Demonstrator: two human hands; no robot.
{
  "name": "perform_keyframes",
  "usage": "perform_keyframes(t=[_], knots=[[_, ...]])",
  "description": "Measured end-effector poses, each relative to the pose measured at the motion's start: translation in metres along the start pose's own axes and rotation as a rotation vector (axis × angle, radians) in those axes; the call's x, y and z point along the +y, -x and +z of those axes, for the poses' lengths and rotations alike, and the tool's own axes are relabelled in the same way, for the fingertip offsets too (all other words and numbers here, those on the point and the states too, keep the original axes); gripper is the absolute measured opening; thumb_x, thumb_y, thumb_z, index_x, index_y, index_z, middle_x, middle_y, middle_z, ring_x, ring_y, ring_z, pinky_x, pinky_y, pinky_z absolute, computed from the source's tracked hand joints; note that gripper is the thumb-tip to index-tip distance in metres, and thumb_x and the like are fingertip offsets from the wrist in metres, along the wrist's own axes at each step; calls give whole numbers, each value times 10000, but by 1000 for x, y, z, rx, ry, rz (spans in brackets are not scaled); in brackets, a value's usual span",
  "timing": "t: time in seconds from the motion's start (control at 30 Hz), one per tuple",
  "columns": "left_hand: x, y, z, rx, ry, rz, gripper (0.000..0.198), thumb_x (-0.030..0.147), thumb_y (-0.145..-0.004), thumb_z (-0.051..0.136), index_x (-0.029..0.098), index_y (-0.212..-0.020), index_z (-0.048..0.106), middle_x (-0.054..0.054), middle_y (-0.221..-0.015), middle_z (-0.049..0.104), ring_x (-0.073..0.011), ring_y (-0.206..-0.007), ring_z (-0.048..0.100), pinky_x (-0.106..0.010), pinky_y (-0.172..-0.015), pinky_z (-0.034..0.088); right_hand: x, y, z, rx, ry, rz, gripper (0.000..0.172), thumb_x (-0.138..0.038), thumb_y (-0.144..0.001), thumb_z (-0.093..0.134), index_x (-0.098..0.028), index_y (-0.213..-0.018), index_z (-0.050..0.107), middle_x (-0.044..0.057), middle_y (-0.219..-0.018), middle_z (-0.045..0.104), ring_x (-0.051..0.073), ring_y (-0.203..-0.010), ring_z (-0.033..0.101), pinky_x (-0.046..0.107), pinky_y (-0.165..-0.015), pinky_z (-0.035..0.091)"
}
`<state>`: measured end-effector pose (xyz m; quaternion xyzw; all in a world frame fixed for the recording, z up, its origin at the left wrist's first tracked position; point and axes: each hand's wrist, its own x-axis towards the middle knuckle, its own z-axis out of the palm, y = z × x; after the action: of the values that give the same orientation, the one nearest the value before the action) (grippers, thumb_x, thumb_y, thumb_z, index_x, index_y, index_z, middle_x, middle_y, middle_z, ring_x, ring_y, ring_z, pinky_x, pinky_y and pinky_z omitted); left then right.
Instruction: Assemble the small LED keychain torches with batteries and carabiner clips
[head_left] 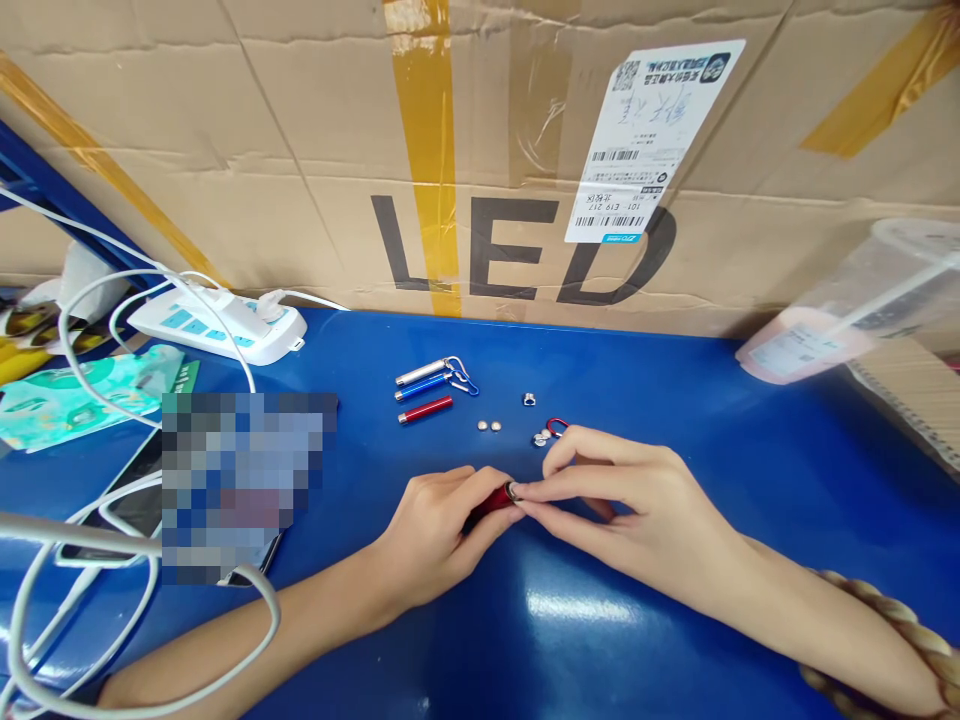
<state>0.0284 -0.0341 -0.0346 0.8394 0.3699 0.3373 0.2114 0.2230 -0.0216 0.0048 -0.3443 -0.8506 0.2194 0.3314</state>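
My left hand [442, 525] is closed round a small red keychain flashlight tube [491, 503], its round metal end turned to the right. My right hand [637, 500] pinches with thumb and forefinger at that end; what lies between the fingertips is too small and covered to make out. Just behind the right hand's fingers are a red carabiner clip [556, 427] and small shiny metal parts [541, 438]. Two button cells [489, 426] and a small metal ring [529, 399] lie farther back. Silver [421, 373], blue [420, 387] and red flashlights [425, 410] lie side by side.
A large cardboard box [315, 150] walls off the back of the blue table [360, 350]. On the left are a white power strip [217, 325], looping white cables [259, 650], a blurred-out phone or tablet [247, 480] and a green packet [97, 400]. A plastic cup [810, 340] stands tilted-looking at right.
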Motion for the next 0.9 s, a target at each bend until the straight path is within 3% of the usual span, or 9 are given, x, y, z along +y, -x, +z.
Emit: perform_keyframes(t=[0.23, 0.37, 0.43, 0.5, 0.57, 0.63, 0.9], knots=[[0, 0, 1, -16, -4, -14, 228, 314, -942, 404, 160, -869, 554, -6, -640, 595, -109, -528, 520, -203, -521, 412, 0, -7, -4, -62, -58, 74, 105, -249, -816, 612, -216, -809, 712, -5, -723, 598, 60, -495, 471, 193, -429, 381], [3, 0, 0, -24, 39, -71, 179, 276, -930, 429, 177, -819, 529, 2, -666, 598, -105, -560, 529, -201, -562, 419, 19, -15, -13, 32, 138, 130, 131, -282, -834, 589, -205, -815, 692, 6, -805, 623, 61, -495, 483, 212, -483, 423], [4, -1, -1, -32, 36, -67, 172, 262, -926, 430, 178, -806, 521, 9, -647, 583, -104, -549, 517, -198, -549, 411, 34, -17, -13, 22, 318, 168, 173, -298, -858, 553, -235, -970, 669, 20, -942, 628, 92, -587, 556, 232, -526, 464], [4, -1, -1, -39, 29, -56, 172, 256, -926, 425, 179, -802, 515, 9, -644, 579, -106, -544, 509, -200, -544, 410, 48, -18, -11, -40, 422, 152, 267, -316, -878, 517, -226, -1111, 611, 64, -1083, 597, 175, -864, 601, 301, -690, 516], [4, -2, -1, -39, 29, -51, 169, 255, -928, 418, 180, -808, 511, 6, -652, 584, -108, -547, 507, -203, -548, 414, 59, -18, -7, -107, 410, 89, 320, -302, -915, 452, -193, -1199, 554, 90, -1176, 563, 205, -1051, 542, 393, -904, 459], [3, -2, -2, -37, 31, -44, 168, 256, -930, 415, 182, -811, 508, 7, -656, 587, -109, -548, 507, -203, -549, 416, 66, -19, -4, -153, 385, 48, 334, -281, -941, 397, -185, -1230, 533, 96, -1235, 536, 206, -1127, 496, 427, -971, 407], [2, -1, -1, -26, 30, -1, 159, 262, -930, 428, 181, -819, 509, 11, -659, 598, -105, -548, 511, -196, -546, 412, 79, -22, -5, -214, 521, -42, 293, -199, -934, 407, -183, -1160, 593, 74, -1183, 601, 218, -1067, 521, 395, -852, 463]])
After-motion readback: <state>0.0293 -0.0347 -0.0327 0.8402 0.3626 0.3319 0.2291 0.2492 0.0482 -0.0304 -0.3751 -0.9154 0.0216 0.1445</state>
